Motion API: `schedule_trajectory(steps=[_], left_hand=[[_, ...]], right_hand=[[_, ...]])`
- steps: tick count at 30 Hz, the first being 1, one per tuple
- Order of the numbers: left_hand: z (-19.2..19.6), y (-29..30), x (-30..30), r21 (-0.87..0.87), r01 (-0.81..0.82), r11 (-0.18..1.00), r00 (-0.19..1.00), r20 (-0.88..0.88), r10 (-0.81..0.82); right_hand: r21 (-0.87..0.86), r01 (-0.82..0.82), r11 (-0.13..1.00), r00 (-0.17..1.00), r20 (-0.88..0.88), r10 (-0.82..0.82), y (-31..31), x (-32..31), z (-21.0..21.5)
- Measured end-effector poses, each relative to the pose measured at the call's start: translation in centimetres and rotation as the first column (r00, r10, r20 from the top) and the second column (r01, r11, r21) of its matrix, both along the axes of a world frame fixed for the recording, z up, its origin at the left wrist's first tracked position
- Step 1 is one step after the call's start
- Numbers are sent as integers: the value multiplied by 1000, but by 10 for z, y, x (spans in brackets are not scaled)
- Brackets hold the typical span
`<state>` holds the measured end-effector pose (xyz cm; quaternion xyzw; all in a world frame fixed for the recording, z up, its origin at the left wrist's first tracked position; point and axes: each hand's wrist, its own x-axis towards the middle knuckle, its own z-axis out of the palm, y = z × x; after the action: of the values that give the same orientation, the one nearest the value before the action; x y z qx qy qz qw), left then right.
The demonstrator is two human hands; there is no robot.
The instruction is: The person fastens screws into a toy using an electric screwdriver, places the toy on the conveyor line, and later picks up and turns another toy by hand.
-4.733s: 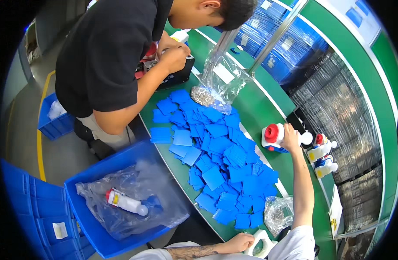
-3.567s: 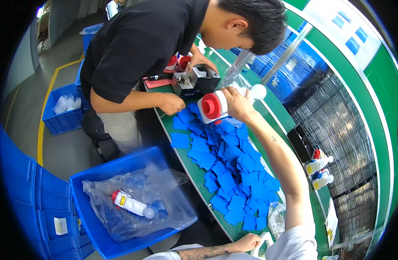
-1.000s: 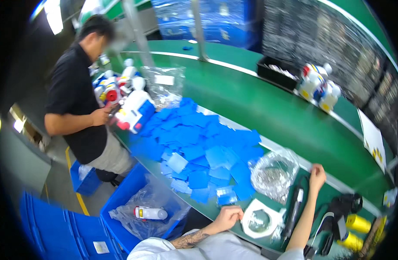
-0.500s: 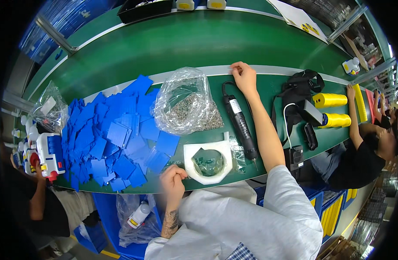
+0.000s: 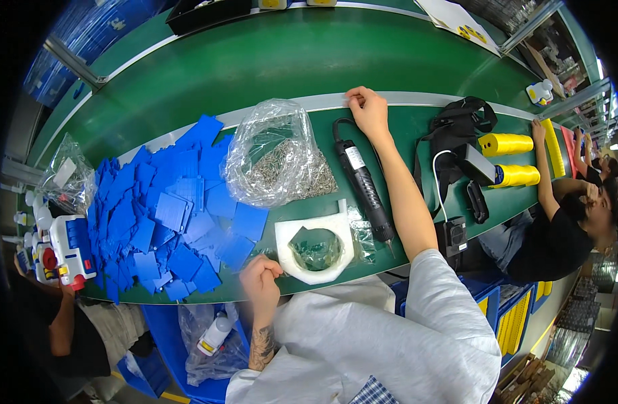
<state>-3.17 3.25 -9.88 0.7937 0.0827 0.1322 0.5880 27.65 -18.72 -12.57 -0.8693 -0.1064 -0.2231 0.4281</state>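
My left hand (image 5: 260,279) is curled closed at the table's front edge, just left of a white ring-shaped fixture (image 5: 345,259); I see nothing in its fingers. Clear plastic shows through the fixture's opening. My right hand (image 5: 368,111) rests with bent fingers on the metal strip along the back of the table, with nothing visible in it. Below it lies a black electric screwdriver (image 5: 364,185), its bit pointing toward me. Left of the screwdriver sits a clear bag of small screws (image 5: 289,168). A large heap of blue plastic plates (image 5: 181,209) spreads farther left.
To the right lie a black strap (image 5: 450,128), a small black power box (image 5: 452,236) and yellow cylinders (image 5: 507,143). A white-and-blue toy-like device (image 5: 73,249) is at the left, by a co-worker's arm. Another person (image 5: 558,236) sits at the right. A blue bin (image 5: 167,337) stands below the table.
The whole view has shifted slightly, so the scene sits a little farther left and up. Both hands keep nearly the same places on the table.
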Motion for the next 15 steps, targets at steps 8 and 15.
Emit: schedule_trajectory(steps=[8,15], left_hand=[[-2,1,3,-19,-9,1000,1000,13,9],[-8,0,-4,-62,14,998,998,64,-10]], right_hand=[[-57,-2,998,1000,-5,2,2,5,2],[-102,13,995,999,-34,-16,0,-11,11]])
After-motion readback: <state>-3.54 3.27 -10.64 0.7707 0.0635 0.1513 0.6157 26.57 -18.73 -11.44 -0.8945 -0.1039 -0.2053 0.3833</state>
